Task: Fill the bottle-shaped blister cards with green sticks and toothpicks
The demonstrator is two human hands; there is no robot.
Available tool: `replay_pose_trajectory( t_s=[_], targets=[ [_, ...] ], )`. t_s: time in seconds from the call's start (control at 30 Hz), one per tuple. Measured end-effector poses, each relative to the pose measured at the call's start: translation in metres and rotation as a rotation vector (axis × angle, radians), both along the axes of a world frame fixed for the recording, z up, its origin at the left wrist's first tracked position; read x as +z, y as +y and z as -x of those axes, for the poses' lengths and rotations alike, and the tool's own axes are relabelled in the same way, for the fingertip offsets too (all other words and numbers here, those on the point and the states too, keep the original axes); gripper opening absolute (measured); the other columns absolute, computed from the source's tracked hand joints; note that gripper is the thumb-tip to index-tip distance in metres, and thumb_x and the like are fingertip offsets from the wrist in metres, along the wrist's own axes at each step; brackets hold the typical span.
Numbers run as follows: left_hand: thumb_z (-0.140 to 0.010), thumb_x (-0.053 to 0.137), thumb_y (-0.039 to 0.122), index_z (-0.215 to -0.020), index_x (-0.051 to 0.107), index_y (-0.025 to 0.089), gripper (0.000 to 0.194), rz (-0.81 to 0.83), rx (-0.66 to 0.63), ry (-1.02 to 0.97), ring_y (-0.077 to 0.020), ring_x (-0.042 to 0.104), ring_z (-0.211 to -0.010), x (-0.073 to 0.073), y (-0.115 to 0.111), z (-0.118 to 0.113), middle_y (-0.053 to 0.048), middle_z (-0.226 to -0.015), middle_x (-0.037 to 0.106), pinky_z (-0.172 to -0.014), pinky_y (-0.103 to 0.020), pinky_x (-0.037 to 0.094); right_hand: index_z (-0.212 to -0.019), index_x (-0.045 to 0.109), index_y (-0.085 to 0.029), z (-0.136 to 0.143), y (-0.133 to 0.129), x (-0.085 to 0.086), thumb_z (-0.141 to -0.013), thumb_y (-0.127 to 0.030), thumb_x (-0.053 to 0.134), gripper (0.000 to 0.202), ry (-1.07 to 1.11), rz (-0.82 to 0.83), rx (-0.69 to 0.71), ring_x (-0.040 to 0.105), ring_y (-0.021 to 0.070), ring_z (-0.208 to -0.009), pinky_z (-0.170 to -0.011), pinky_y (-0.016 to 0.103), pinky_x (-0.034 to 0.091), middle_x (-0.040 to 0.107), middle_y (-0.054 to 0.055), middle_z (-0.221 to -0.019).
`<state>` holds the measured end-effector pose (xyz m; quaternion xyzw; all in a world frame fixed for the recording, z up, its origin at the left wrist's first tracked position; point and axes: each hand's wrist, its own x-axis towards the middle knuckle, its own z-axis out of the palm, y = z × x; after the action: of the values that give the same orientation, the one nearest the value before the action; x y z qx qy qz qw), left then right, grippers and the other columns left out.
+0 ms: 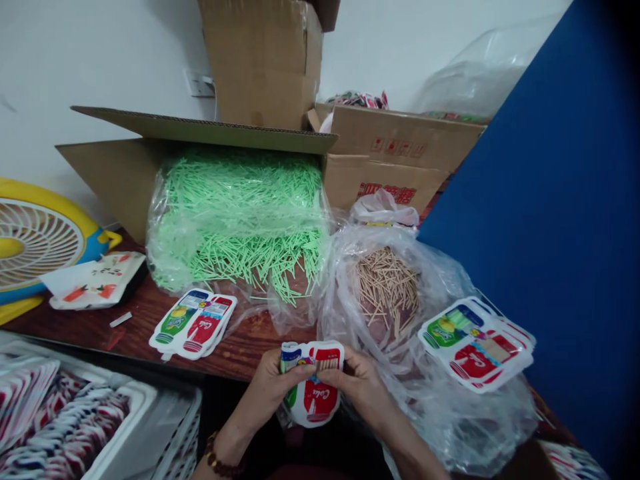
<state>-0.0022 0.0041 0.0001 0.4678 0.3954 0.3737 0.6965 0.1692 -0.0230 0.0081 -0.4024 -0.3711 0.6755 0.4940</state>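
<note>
My left hand [279, 383] and my right hand [361, 387] grip a bottle-shaped printed packet [316, 403] between them, low in the middle of the view. Its front is red with the word Cola, its left part green and blue. Brown sticks show through its upper window, and both thumbs press just below that. A stack of similar packets [194, 323] lies to the left on the dark wooden table [239, 347]. More packets [477, 343] rest on clear plastic at the right. Thin brown sticks [387, 290] lie in an open plastic bag [340, 293] beyond my right hand.
Green sticks [245, 193] spill from a plastic-lined cardboard box [115, 177]. A yellow and blue fan [50, 207] stands at left, by a tissue pack [97, 283]. Filled white baskets [135, 417] sit lower left. A blue panel [555, 220] bounds the right side.
</note>
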Motion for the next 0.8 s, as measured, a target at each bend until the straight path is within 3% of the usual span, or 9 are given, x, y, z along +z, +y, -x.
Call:
replay_pose_trajectory(
  t_s=[0.13, 0.4, 0.57, 0.8],
  targets=[
    [-0.069, 0.078, 0.028, -0.074, 0.07, 0.013, 0.018, -0.009, 0.069, 0.053, -0.0138, 0.06, -0.06, 0.002, 0.004, -0.003, 0.001, -0.066, 0.069, -0.061, -0.022, 0.047, -0.084, 0.07, -0.018, -0.003, -0.002, -0.003, -0.073, -0.028, 0.074, 0.016, -0.094, -0.049, -0.097, 0.063, 0.0143, -0.068, -0.067, 0.025, 0.05, 0.07, -0.002, -0.075],
    [-0.072, 0.076, 0.027, -0.077, 0.07, 0.013, 0.016, -0.07, 0.075, 0.09, -0.0148, 0.062, -0.064, 0.0, 0.009, -0.013, 0.001, -0.07, 0.07, -0.063, -0.023, 0.05, -0.091, 0.068, -0.018, -0.017, 0.004, -0.004, -0.074, -0.03, 0.073, 0.021, -0.069, -0.078, -0.133, 0.064, 0.0158, -0.075, -0.072, 0.028, 0.051, 0.072, 0.001, -0.083],
    [-0.069, 0.077, 0.03, -0.074, 0.067, 0.014, 0.02, -0.076, 0.074, 0.162, -0.0156, 0.06, -0.061, 0.001, 0.013, -0.021, 0.001, -0.067, 0.068, -0.059, -0.023, 0.05, -0.085, 0.069, -0.017, -0.03, 0.001, 0.003, -0.077, -0.029, 0.071, 0.015, -0.209, -0.133, -0.213, 0.062, 0.0143, -0.071, -0.065, 0.024, 0.049, 0.07, 0.0, -0.079],
    [-0.066, 0.079, 0.03, -0.064, 0.066, 0.019, 0.017, -0.392, 0.084, 0.322, -0.0151, 0.055, -0.058, -0.005, 0.023, -0.033, 0.003, -0.063, 0.062, -0.055, -0.021, 0.046, -0.091, 0.071, -0.023, -0.059, -0.001, 0.021, -0.071, -0.03, 0.076, 0.022, -0.286, -0.224, -0.223, 0.062, 0.0158, -0.076, -0.071, 0.025, 0.048, 0.069, -0.002, -0.081]
  ],
)
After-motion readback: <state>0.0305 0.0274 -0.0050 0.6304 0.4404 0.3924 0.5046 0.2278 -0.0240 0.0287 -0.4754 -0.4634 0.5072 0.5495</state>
